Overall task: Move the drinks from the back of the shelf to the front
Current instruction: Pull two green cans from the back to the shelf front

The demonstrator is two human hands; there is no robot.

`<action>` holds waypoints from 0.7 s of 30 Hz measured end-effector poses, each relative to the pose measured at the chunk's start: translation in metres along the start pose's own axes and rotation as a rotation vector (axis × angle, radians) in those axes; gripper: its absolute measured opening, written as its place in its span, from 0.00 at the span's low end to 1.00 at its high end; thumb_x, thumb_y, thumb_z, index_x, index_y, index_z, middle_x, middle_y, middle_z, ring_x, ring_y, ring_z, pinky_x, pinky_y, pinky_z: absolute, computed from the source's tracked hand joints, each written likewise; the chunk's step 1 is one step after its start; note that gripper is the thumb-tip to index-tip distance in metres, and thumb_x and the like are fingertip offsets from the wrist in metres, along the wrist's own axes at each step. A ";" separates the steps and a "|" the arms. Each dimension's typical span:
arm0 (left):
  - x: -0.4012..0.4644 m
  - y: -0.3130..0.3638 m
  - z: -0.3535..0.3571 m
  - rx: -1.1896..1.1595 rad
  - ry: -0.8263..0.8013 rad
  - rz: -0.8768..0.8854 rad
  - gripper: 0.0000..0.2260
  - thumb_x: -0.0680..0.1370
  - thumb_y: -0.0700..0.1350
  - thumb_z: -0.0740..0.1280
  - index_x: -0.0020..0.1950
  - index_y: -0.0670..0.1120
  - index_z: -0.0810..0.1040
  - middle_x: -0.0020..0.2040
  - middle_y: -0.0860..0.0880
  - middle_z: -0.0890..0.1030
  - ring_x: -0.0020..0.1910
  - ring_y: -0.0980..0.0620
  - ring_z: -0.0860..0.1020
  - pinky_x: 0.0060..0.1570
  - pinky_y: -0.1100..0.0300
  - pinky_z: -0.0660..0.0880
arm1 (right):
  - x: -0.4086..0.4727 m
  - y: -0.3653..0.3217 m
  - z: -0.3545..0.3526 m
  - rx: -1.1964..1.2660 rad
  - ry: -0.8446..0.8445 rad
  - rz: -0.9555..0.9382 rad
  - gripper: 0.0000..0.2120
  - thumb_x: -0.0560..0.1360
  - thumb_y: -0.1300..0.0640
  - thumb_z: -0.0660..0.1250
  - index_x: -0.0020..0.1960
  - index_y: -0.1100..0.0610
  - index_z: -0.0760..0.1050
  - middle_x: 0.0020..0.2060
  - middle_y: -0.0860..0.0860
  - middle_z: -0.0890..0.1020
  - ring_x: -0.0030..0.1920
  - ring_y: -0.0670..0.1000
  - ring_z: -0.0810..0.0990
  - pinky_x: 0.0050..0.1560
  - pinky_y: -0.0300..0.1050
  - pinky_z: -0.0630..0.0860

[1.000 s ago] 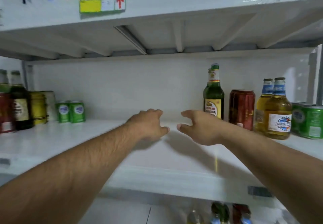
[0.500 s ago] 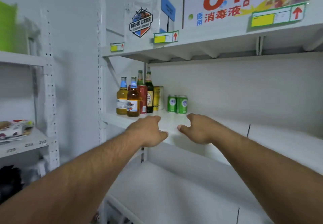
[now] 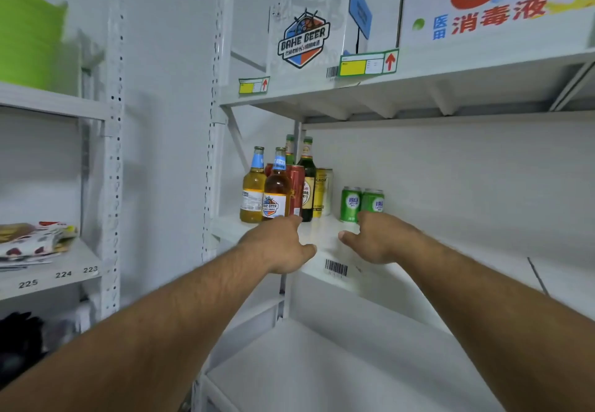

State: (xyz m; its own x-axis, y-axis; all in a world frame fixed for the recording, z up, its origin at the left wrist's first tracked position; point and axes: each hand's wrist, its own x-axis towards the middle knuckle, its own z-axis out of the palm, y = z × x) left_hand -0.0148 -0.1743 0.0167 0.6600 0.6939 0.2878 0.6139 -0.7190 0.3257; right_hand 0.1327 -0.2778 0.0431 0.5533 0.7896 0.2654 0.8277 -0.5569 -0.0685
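A cluster of drinks stands at the left end of the white shelf [image 3: 335, 275]. Two amber bottles with blue neck labels [image 3: 277, 191] are in front, with a red can [image 3: 297, 191], two dark green bottles [image 3: 308, 183] and a yellow can [image 3: 323, 192] behind them. Two green cans [image 3: 362, 204] stand further right near the back wall. My left hand [image 3: 280, 244] hovers just in front of the amber bottles, fingers loosely curled, holding nothing. My right hand [image 3: 375, 239] reaches toward the green cans, its fingertips at their base, thumb out, with nothing in it.
The upper shelf carries a beer carton [image 3: 309, 31] and a large disinfectant box [image 3: 495, 2]. A bare white shelf [image 3: 322, 373] lies below. To the left, another rack [image 3: 48, 270] bears packets and a green bin [image 3: 29, 35].
The view has swung left from the shelf's middle to its left end, then closed in on the drinks. Both hands have stayed outstretched and have come nearer to the bottles and green cans.
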 end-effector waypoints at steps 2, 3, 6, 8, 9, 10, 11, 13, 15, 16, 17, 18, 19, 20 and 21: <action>0.021 0.005 0.008 0.023 -0.013 0.022 0.34 0.82 0.60 0.65 0.85 0.51 0.58 0.83 0.49 0.64 0.79 0.45 0.66 0.75 0.47 0.70 | 0.019 0.004 0.007 -0.006 0.011 0.005 0.29 0.80 0.37 0.57 0.71 0.58 0.68 0.63 0.55 0.78 0.61 0.57 0.77 0.59 0.51 0.75; 0.031 0.007 0.012 0.035 -0.018 0.035 0.34 0.82 0.60 0.65 0.85 0.51 0.58 0.83 0.50 0.64 0.79 0.45 0.66 0.75 0.48 0.70 | 0.028 0.007 0.010 -0.011 0.009 0.006 0.29 0.80 0.37 0.57 0.71 0.58 0.68 0.62 0.55 0.78 0.60 0.57 0.77 0.60 0.52 0.75; 0.063 0.013 0.021 0.062 -0.030 0.070 0.35 0.82 0.61 0.64 0.85 0.51 0.57 0.83 0.50 0.64 0.79 0.45 0.66 0.75 0.47 0.69 | 0.056 0.016 0.018 -0.014 0.003 0.011 0.28 0.79 0.36 0.57 0.69 0.57 0.69 0.59 0.55 0.79 0.57 0.57 0.78 0.58 0.53 0.76; 0.084 0.015 0.026 0.054 -0.027 0.089 0.35 0.81 0.61 0.64 0.85 0.51 0.58 0.82 0.50 0.65 0.79 0.45 0.67 0.74 0.47 0.70 | 0.074 0.023 0.023 -0.010 0.016 0.009 0.28 0.79 0.36 0.57 0.68 0.56 0.71 0.56 0.54 0.80 0.54 0.56 0.79 0.56 0.53 0.77; 0.093 0.016 0.028 0.045 -0.028 0.099 0.35 0.81 0.61 0.64 0.84 0.51 0.58 0.82 0.50 0.66 0.79 0.45 0.67 0.74 0.47 0.70 | 0.081 0.025 0.025 -0.008 0.017 0.013 0.28 0.78 0.36 0.57 0.67 0.56 0.71 0.55 0.54 0.80 0.53 0.57 0.79 0.56 0.52 0.77; 0.101 0.017 0.030 0.037 -0.032 0.107 0.34 0.81 0.61 0.64 0.84 0.51 0.58 0.82 0.50 0.66 0.78 0.45 0.68 0.74 0.48 0.70 | 0.086 0.027 0.026 -0.006 0.016 0.021 0.27 0.79 0.37 0.58 0.67 0.56 0.71 0.55 0.55 0.80 0.53 0.57 0.78 0.55 0.51 0.77; 0.108 0.019 0.032 0.032 -0.037 0.115 0.34 0.81 0.61 0.64 0.84 0.51 0.58 0.82 0.49 0.66 0.78 0.45 0.68 0.74 0.48 0.70 | 0.090 0.029 0.027 -0.008 0.011 0.034 0.26 0.79 0.37 0.58 0.66 0.56 0.71 0.56 0.55 0.79 0.54 0.57 0.78 0.55 0.50 0.77; 0.120 0.021 0.035 0.014 -0.040 0.126 0.33 0.81 0.60 0.64 0.84 0.52 0.59 0.81 0.49 0.67 0.77 0.45 0.70 0.73 0.49 0.71 | 0.098 0.033 0.029 -0.014 0.010 0.052 0.24 0.79 0.38 0.58 0.64 0.57 0.72 0.56 0.55 0.79 0.54 0.57 0.78 0.54 0.50 0.76; 0.133 0.024 0.037 -0.013 -0.040 0.145 0.32 0.81 0.60 0.65 0.83 0.51 0.62 0.80 0.48 0.69 0.76 0.45 0.71 0.72 0.50 0.72 | 0.106 0.037 0.032 -0.029 0.017 0.066 0.23 0.79 0.39 0.58 0.62 0.56 0.72 0.56 0.55 0.80 0.54 0.57 0.79 0.55 0.49 0.76; 0.139 0.025 0.037 -0.024 -0.043 0.158 0.31 0.81 0.59 0.65 0.82 0.50 0.63 0.79 0.48 0.69 0.75 0.45 0.71 0.71 0.51 0.72 | 0.110 0.039 0.033 -0.035 0.019 0.077 0.22 0.79 0.39 0.58 0.62 0.55 0.72 0.56 0.55 0.80 0.55 0.58 0.79 0.55 0.49 0.76; 0.145 0.025 0.038 -0.035 -0.047 0.172 0.30 0.81 0.59 0.66 0.81 0.50 0.64 0.78 0.48 0.70 0.74 0.45 0.72 0.70 0.52 0.72 | 0.113 0.040 0.034 -0.038 0.023 0.085 0.22 0.79 0.39 0.58 0.63 0.55 0.72 0.56 0.55 0.80 0.55 0.58 0.79 0.55 0.49 0.76; 0.151 0.025 0.038 -0.047 -0.052 0.184 0.30 0.82 0.58 0.66 0.81 0.49 0.65 0.77 0.48 0.71 0.74 0.45 0.73 0.68 0.53 0.72 | 0.116 0.040 0.036 -0.039 0.027 0.093 0.22 0.79 0.39 0.58 0.63 0.54 0.72 0.56 0.54 0.80 0.55 0.57 0.79 0.55 0.49 0.76; 0.156 0.025 0.039 -0.055 -0.059 0.196 0.29 0.82 0.57 0.67 0.80 0.48 0.66 0.77 0.48 0.72 0.73 0.45 0.73 0.67 0.54 0.71 | 0.117 0.040 0.036 -0.047 0.029 0.104 0.22 0.78 0.39 0.58 0.63 0.53 0.72 0.57 0.54 0.80 0.55 0.57 0.79 0.55 0.49 0.76; 0.162 0.024 0.039 -0.054 -0.065 0.208 0.29 0.82 0.57 0.67 0.80 0.48 0.66 0.77 0.47 0.72 0.73 0.45 0.73 0.67 0.54 0.71 | 0.120 0.040 0.037 -0.049 0.031 0.117 0.23 0.78 0.39 0.57 0.63 0.53 0.72 0.57 0.54 0.81 0.55 0.57 0.79 0.54 0.49 0.76; 0.168 0.022 0.041 -0.048 -0.068 0.222 0.29 0.82 0.57 0.67 0.80 0.47 0.65 0.77 0.47 0.72 0.73 0.45 0.73 0.67 0.55 0.71 | 0.123 0.039 0.038 -0.052 0.036 0.135 0.24 0.77 0.38 0.57 0.64 0.53 0.72 0.57 0.54 0.81 0.55 0.57 0.79 0.54 0.50 0.77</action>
State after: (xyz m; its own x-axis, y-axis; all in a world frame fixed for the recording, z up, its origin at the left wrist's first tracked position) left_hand 0.1270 -0.0756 0.0357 0.8052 0.5137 0.2961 0.4305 -0.8499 0.3039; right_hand 0.2370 -0.1926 0.0361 0.6547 0.6975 0.2913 0.7396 -0.6707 -0.0560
